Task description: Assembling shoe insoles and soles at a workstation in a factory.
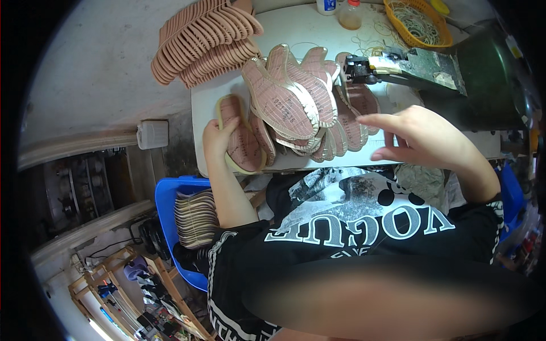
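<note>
My left hand (216,140) grips a pinkish-brown insole (243,148) with a pale yellow edge, its thumb lying on top and its fingers at the outer side. Right of it lies a heap of pink insoles (284,105) with pale edges and dark print, overlapping in several layers. My right hand (412,133) hangs over the heap's right side, index finger stretched out and thumb apart, with nothing visible in it. Just beyond that hand, the head of a dark green sewing machine (418,68) reaches in from the right over the insoles.
Stacked pink insoles (207,37) stand at the table's far left. A yellow basket (424,25) of thread tangles, a red-capped bottle (350,17) and a white-and-blue container (327,5) are at the back. Below the table's left edge, a blue bin (165,207) holds bundled insoles (196,219).
</note>
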`<action>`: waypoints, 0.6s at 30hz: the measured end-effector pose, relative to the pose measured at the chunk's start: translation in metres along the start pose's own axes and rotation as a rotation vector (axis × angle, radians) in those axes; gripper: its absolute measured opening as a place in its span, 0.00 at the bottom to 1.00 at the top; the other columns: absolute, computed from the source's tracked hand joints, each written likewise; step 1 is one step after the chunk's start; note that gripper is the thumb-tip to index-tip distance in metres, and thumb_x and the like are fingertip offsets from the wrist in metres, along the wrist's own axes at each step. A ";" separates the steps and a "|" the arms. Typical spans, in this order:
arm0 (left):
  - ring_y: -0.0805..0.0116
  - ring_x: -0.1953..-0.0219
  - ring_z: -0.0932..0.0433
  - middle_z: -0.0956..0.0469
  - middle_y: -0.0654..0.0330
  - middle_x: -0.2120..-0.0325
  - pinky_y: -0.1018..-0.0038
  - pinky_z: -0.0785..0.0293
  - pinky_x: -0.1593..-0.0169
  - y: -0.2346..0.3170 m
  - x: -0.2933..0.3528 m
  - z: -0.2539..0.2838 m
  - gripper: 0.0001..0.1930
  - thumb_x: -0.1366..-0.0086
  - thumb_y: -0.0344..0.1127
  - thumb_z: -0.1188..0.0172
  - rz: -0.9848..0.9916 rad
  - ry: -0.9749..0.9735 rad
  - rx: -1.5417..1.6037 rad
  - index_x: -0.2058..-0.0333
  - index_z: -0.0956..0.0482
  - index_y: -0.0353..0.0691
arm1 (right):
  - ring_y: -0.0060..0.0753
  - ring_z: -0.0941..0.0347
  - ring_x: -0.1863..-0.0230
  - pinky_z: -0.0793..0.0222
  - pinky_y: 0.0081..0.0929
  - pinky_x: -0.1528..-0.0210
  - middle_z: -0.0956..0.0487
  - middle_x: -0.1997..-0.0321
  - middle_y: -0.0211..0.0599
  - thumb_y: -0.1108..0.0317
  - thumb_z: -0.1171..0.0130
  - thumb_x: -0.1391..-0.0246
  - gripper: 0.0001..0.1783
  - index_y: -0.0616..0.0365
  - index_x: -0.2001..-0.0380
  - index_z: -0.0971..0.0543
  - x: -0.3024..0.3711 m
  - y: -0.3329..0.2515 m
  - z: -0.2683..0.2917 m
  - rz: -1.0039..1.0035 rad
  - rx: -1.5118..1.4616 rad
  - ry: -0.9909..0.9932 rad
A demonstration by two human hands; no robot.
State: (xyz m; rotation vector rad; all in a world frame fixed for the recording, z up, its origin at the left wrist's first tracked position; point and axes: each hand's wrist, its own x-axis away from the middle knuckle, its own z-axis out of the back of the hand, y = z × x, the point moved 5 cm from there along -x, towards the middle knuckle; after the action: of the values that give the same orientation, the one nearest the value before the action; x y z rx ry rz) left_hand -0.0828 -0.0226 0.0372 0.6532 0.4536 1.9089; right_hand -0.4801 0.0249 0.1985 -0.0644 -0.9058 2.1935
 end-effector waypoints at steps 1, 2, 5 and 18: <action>0.47 0.67 0.21 0.21 0.46 0.66 0.65 0.27 0.58 0.023 0.011 0.019 0.29 0.48 0.52 0.35 -0.037 0.101 -0.201 0.61 0.27 0.28 | 0.38 0.26 0.76 0.31 0.31 0.71 0.24 0.80 0.41 0.53 0.41 0.47 0.27 0.62 0.51 0.28 0.003 0.003 0.002 -0.004 0.007 -0.002; 0.47 0.67 0.21 0.21 0.46 0.66 0.65 0.27 0.58 0.035 0.023 0.033 0.29 0.48 0.52 0.35 -0.037 0.102 -0.196 0.61 0.27 0.28 | 0.31 0.26 0.76 0.31 0.27 0.70 0.24 0.79 0.38 0.56 0.42 0.45 0.23 0.63 0.53 0.26 0.007 0.005 0.003 0.008 -0.196 -0.008; 0.60 0.62 0.22 0.21 0.54 0.61 0.68 0.28 0.56 0.070 0.061 0.065 0.21 0.41 0.42 0.39 -0.236 0.102 0.240 0.57 0.28 0.29 | 0.21 0.27 0.74 0.31 0.20 0.69 0.23 0.77 0.32 0.60 0.46 0.41 0.17 0.64 0.57 0.23 0.004 0.007 -0.009 0.069 -0.719 0.069; 0.74 0.58 0.25 0.25 0.56 0.57 0.78 0.30 0.52 0.236 0.124 -0.059 0.19 0.36 0.31 0.45 -0.496 -0.919 1.141 0.49 0.33 0.30 | 0.18 0.27 0.72 0.29 0.18 0.66 0.23 0.72 0.28 0.58 0.39 0.46 0.17 0.62 0.61 0.22 -0.057 0.033 -0.075 0.395 -1.550 0.128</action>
State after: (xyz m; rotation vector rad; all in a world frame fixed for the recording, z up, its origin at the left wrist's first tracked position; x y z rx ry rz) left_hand -0.3273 -0.0062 0.1565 1.8152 0.9562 0.5931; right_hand -0.4372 0.0156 0.1093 -1.1425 -2.3935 1.2177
